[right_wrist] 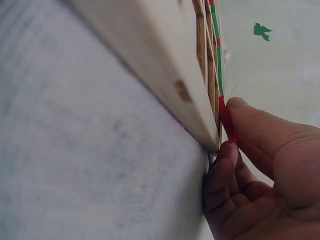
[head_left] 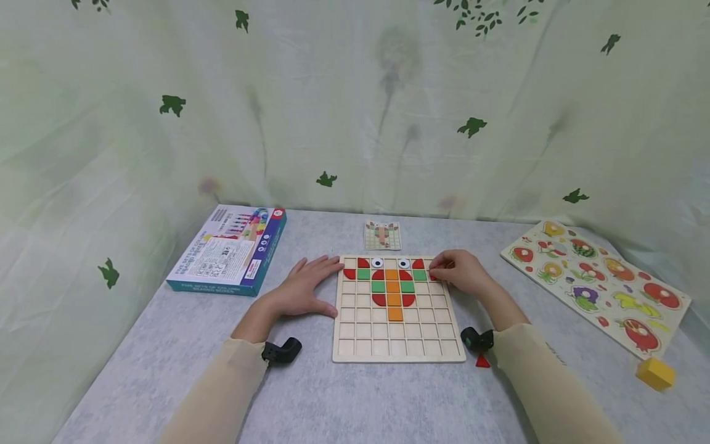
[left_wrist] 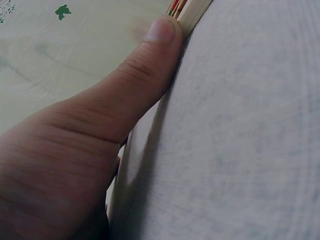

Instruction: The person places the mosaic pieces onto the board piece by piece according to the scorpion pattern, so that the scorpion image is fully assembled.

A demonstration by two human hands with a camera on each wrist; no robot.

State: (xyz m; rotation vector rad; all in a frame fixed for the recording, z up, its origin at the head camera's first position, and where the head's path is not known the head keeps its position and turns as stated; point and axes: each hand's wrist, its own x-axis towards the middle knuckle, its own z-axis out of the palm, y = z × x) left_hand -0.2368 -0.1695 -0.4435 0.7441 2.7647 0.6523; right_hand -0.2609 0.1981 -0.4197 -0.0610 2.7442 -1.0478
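Note:
A wooden grid board [head_left: 363, 348] lies on the table, with red, green and orange pieces and two eye pieces set in its upper cells. My left hand [head_left: 299, 287] rests along the board's left edge, fingers spread; its thumb [left_wrist: 155, 50] touches the rim in the left wrist view. At the upper right corner my right hand [head_left: 463, 271] pinches a red piece [right_wrist: 226, 120] between thumb and fingers, tilted against the outermost cell. Most of that piece is hidden by the fingers in the head view. Behind the board lies a small pattern card [head_left: 383, 236].
A red triangle piece [head_left: 482, 361] lies by the right wrist camera. A boxed set [head_left: 227, 246] is at the back left. To the right are a fruit puzzle board [head_left: 604, 280] and a yellow block [head_left: 656, 374]. A leaf-print curtain [head_left: 355, 123] hangs behind the table.

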